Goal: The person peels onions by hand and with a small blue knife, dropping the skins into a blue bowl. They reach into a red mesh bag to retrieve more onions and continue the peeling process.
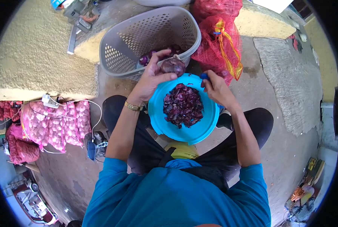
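Note:
My left hand (150, 75) holds a dark red onion (173, 67) between thumb and fingers, above the far rim of a turquoise plastic basin (157, 120). Loose red onion skins (183, 105) are heaped in the middle of the basin. In my right hand (218, 89) is a small tool with a blue handle (204, 76); its blade, if any, cannot be made out. This hand is over the basin's right rim, apart from the onion. Just beyond the basin stands a grey perforated plastic basket (150, 21), with several purple onions (144, 60) at its bottom.
Red mesh sacks (214, 42) stand right of the basket. To the left, pink mesh sacks of bulbs (57, 122) lean by a ledge, with a white power strip (50, 101) and cable on top. A phone (91, 150) lies near my left knee. Between my legs is a yellow container (183, 152).

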The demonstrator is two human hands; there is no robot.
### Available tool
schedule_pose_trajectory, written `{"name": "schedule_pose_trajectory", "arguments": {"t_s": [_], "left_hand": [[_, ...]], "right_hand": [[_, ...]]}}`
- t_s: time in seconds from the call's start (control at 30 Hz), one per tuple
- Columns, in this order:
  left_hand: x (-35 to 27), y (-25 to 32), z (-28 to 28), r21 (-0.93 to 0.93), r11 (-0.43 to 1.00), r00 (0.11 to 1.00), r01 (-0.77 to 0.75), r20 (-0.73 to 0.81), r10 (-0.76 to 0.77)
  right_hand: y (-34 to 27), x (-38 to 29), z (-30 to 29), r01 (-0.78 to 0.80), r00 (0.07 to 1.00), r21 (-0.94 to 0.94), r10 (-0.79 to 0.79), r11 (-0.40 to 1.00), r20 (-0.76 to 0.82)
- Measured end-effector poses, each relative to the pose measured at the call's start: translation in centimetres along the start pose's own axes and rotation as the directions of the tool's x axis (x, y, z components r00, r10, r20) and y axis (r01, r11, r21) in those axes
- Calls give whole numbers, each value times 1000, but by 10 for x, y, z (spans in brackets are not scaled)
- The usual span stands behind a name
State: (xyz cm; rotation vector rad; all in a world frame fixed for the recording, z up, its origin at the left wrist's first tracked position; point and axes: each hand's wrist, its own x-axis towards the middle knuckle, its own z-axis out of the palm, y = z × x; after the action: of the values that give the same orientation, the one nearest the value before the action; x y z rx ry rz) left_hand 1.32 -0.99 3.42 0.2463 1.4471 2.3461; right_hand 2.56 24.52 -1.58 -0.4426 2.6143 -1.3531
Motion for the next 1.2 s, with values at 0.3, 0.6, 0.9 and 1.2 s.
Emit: {"name": "schedule_pose_trajectory", "arguments": {"t_s": [0.3, 0.6, 0.9, 1.2], "left_hand": [[5, -26, -2, 129, 978, 986, -163, 36, 160], [6, -34, 10, 6, 979, 979, -203, -11, 203], [13, -49, 24, 77, 956, 954, -284, -73, 290], [17, -42, 7, -160, 942, 952, -296, -136, 275]], "right_hand": [[-61, 20, -4, -62, 995, 356, 85, 932, -49], [-61, 18, 20, -114, 981, 701, 193, 704, -35], [-67, 18, 27, -71, 971, 647, 200, 759, -129], [-60, 22, 10, -65, 983, 690, 163, 721, -78]]}}
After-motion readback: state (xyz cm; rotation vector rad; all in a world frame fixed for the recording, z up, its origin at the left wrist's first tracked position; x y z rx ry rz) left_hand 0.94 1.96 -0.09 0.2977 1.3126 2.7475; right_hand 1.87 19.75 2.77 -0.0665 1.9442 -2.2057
